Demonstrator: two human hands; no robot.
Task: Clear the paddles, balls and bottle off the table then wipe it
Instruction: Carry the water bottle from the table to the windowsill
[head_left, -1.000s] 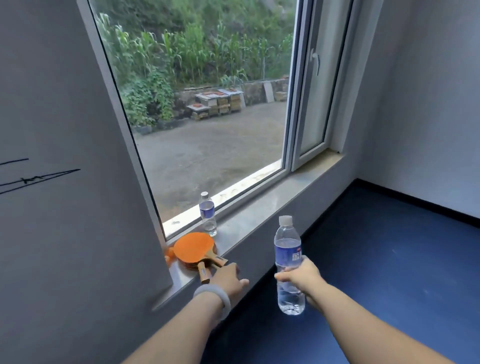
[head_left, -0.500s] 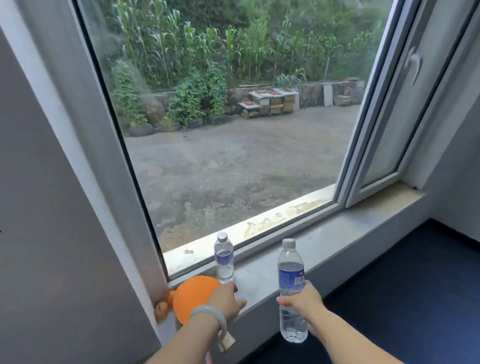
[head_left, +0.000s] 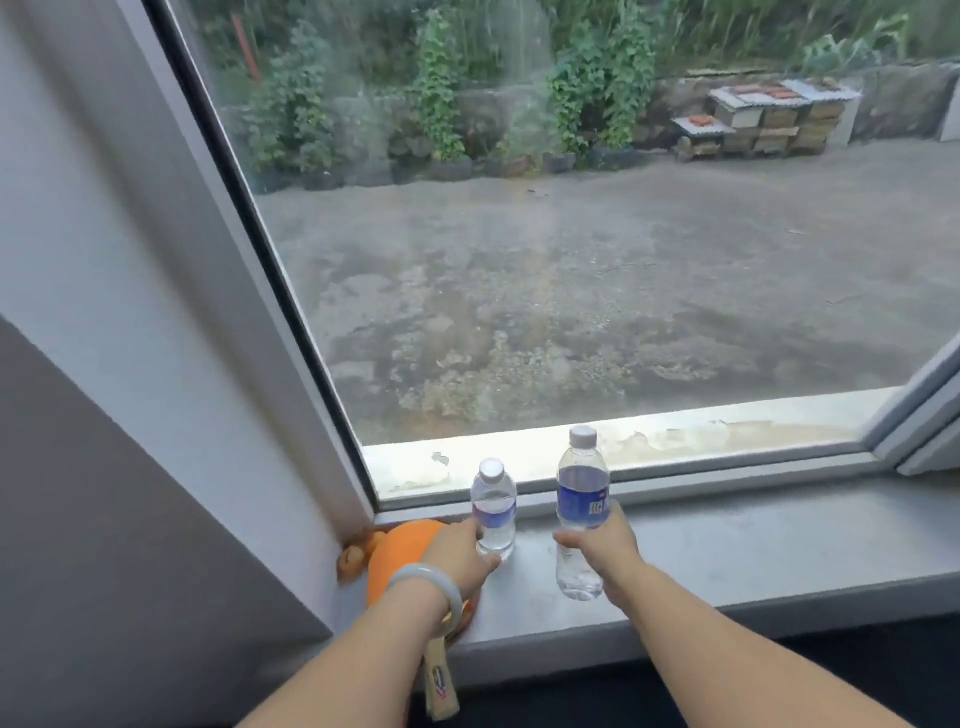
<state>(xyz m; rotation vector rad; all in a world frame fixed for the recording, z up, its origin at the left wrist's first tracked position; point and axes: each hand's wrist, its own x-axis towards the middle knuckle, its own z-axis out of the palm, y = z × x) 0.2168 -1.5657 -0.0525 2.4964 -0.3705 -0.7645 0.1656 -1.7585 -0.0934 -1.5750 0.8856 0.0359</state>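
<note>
Grey and smooth, the window sill (head_left: 727, 551) runs under a big window (head_left: 571, 260), and outside we see a yard and green plants.

Our right hand (head_left: 602, 545) is wrapped around the big bottle (head_left: 582, 499), with the thumb in front and the fingers curled round the back. The bottle stands up straight. Its bottom looks very near the sill, but we cannot tell if it touches yet. Just left of this grip stands a small bottle (head_left: 493, 506), on the sill and close to the glass.

Our left hand (head_left: 460, 553) is down beside the small bottle, with a pale bangle (head_left: 431, 579) on the wrist. Its fingertips are at the foot of that bottle. We cannot tell if the hand is gripping anything or just resting there. Under this hand and wrist lie the orange paddles (head_left: 400, 545). Their handles (head_left: 441, 686) stick out past the sill edge, toward us.

We think the step now is putting the cleared things here. The paddles are already down, and the big bottle is being set down. Next, we would lower it flat, let go, and not bump the small bottle next to it.

Some things are hard to see. In the corner, left of the paddles, are blurry orange lumps (head_left: 356, 556); they may be the balls, but we cannot be sure. Our arm hides much of the paddles, so we cannot count them well.
</note>
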